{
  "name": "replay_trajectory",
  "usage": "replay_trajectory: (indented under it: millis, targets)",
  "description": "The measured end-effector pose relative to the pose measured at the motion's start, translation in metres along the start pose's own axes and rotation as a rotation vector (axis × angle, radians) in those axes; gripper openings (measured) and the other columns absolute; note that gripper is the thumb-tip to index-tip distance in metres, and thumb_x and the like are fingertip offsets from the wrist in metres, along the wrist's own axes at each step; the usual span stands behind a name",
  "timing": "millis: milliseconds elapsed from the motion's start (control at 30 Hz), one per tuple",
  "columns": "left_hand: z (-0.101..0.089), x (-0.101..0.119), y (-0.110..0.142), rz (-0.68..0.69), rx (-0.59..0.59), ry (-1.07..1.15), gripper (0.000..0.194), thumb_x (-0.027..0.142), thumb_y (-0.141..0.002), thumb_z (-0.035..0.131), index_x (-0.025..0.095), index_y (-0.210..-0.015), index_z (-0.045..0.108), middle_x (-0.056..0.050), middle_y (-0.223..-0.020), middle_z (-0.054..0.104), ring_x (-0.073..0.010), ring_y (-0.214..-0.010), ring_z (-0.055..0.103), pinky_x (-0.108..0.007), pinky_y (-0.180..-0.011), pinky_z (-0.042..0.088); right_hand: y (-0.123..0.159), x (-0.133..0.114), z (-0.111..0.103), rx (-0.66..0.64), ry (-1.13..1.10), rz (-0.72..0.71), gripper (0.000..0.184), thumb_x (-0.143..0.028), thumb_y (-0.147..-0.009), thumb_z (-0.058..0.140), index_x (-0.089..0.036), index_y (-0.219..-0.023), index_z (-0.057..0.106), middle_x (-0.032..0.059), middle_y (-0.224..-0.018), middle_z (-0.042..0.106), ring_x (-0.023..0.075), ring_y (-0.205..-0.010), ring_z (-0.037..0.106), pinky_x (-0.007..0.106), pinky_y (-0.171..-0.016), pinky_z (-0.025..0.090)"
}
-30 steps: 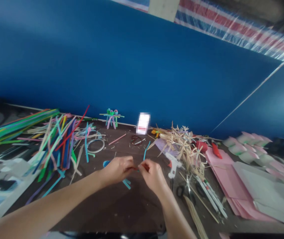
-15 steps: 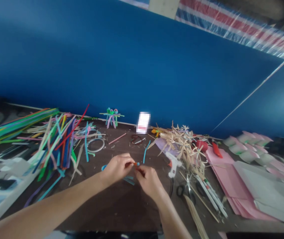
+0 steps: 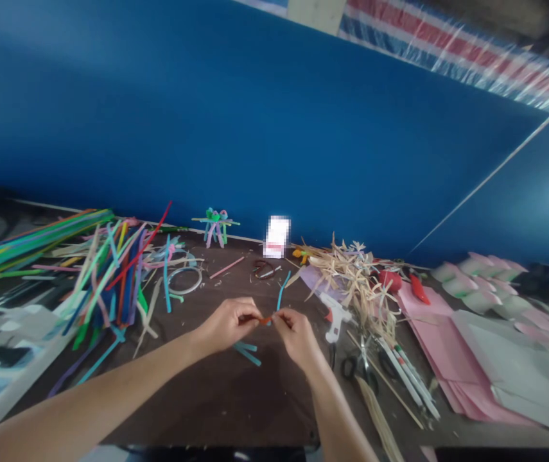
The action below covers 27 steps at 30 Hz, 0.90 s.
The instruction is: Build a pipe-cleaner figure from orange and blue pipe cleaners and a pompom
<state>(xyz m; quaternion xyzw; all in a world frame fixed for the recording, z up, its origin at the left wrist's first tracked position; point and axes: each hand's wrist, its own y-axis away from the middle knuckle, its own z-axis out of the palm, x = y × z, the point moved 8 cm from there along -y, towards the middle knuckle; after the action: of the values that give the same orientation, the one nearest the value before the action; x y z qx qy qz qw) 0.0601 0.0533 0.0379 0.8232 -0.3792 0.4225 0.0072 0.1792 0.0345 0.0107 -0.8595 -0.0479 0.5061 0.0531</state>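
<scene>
plainly, both hands (image 3: 232,323) (image 3: 296,332) pinch a thin orange strip (image 3: 265,320), its short visible span nearly straight.

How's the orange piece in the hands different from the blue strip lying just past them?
The orange piece is pinched between the left hand and right hand, while the blue strip lies on the table. Only a short bit of the orange piece shows; more of the blue strip's length is visible. Both look thin and narrow.
</scene>
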Motion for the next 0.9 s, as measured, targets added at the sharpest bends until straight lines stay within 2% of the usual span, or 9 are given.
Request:
replay_trajectory:
  millis: [100, 200, 400, 533, 600, 667, 767, 833, 900]
  targets:
    - [0.0, -0.009, 0.001, -0.072, 0.052, 0.083, 0.015, 0.011, -0.074, 0.049, 0.015, -0.073, 0.064, 0.0, -0.067, 0.056, -0.0087, -0.061, 0.052, -0.017, -0.054, 0.037, 0.003, 0.003, 0.008, -0.031, 0.013, 0.014, 0.027, -0.03, -0.081, 0.04, -0.016, -0.065, 0.056, -0.0039, -0.05, 0.045, 0.0095, -0.048, 0.041, 0.019, -0.047, 0.028]
    - [-0.001, -0.011, 0.001, -0.098, 0.102, 0.07, 0.016, 0.012, -0.075, 0.049, 0.015, -0.074, 0.064, 0.0, -0.068, 0.057, -0.0092, -0.062, 0.053, -0.017, -0.055, 0.037, 0.008, 0.0, 0.014, -0.041, 0.028, 0.009, 0.026, -0.028, -0.082, 0.038, -0.016, -0.064, 0.055, -0.0038, -0.05, 0.044, 0.0097, -0.049, 0.041, 0.019, -0.047, 0.028]
    - [-0.005, 0.002, 0.004, 0.022, 0.117, -0.156, 0.019, 0.015, -0.079, 0.045, 0.017, -0.079, 0.064, -0.002, -0.072, 0.058, -0.0108, -0.067, 0.054, -0.019, -0.061, 0.039, 0.01, -0.005, 0.016, -0.007, 0.035, 0.022, 0.03, -0.031, -0.081, 0.04, -0.015, -0.06, 0.055, -0.0033, -0.051, 0.042, 0.0096, -0.05, 0.039, 0.019, -0.047, 0.027]
    - [-0.002, 0.014, 0.009, 0.136, 0.076, -0.302, 0.024, 0.018, -0.084, 0.039, 0.018, -0.086, 0.063, -0.003, -0.076, 0.058, -0.0112, -0.07, 0.054, -0.02, -0.063, 0.039, 0.009, 0.002, 0.014, 0.019, -0.015, 0.082, 0.038, -0.035, -0.083, 0.036, -0.014, -0.058, 0.055, -0.0044, -0.046, 0.036, 0.0087, -0.045, 0.036, 0.019, -0.045, 0.025]
    - [0.0, 0.017, 0.01, 0.148, 0.065, -0.311, 0.024, 0.018, -0.084, 0.039, 0.018, -0.087, 0.063, -0.003, -0.078, 0.058, -0.0114, -0.071, 0.054, -0.02, -0.063, 0.04, 0.009, 0.001, 0.014, 0.023, -0.014, 0.076, 0.036, -0.033, -0.082, 0.037, -0.014, -0.056, 0.053, -0.0047, -0.046, 0.035, 0.0083, -0.045, 0.035, 0.019, -0.045, 0.024]
    - [-0.001, 0.015, 0.008, 0.103, 0.07, -0.251, 0.022, 0.016, -0.082, 0.041, 0.018, -0.085, 0.063, -0.003, -0.077, 0.059, -0.0115, -0.071, 0.055, -0.02, -0.063, 0.04, 0.009, 0.0, 0.012, 0.043, 0.012, 0.057, 0.035, -0.031, -0.081, 0.038, -0.014, -0.054, 0.051, -0.0049, -0.046, 0.034, 0.008, -0.046, 0.034, 0.019, -0.045, 0.023]
    - [0.0, 0.002, 0.001, -0.064, 0.049, -0.076, 0.016, 0.015, -0.075, 0.048, 0.016, -0.08, 0.063, -0.003, -0.075, 0.062, -0.0122, -0.069, 0.057, -0.02, -0.063, 0.042, 0.008, -0.004, 0.008, 0.096, 0.067, 0.025, 0.034, -0.03, -0.081, 0.039, -0.015, -0.052, 0.048, -0.0051, -0.047, 0.032, 0.0079, -0.046, 0.032, 0.02, -0.045, 0.021]
    - [0.005, -0.009, -0.004, -0.187, -0.009, 0.063, 0.016, 0.017, -0.073, 0.051, 0.015, -0.082, 0.064, -0.002, -0.075, 0.065, -0.0132, -0.068, 0.059, -0.02, -0.063, 0.043, 0.007, -0.005, 0.007, 0.11, 0.097, 0.007, 0.034, -0.03, -0.08, 0.039, -0.015, -0.051, 0.048, -0.0052, -0.047, 0.033, 0.0078, -0.046, 0.031, 0.02, -0.045, 0.021]
    - [0.011, -0.014, -0.007, -0.255, -0.074, 0.166, 0.019, 0.021, -0.073, 0.051, 0.015, -0.084, 0.065, -0.002, -0.076, 0.067, -0.0141, -0.07, 0.06, -0.021, -0.063, 0.043, 0.007, -0.007, 0.008, 0.104, 0.122, -0.008, 0.033, -0.029, -0.08, 0.039, -0.015, -0.052, 0.049, -0.005, -0.047, 0.035, 0.0079, -0.046, 0.032, 0.02, -0.045, 0.021]
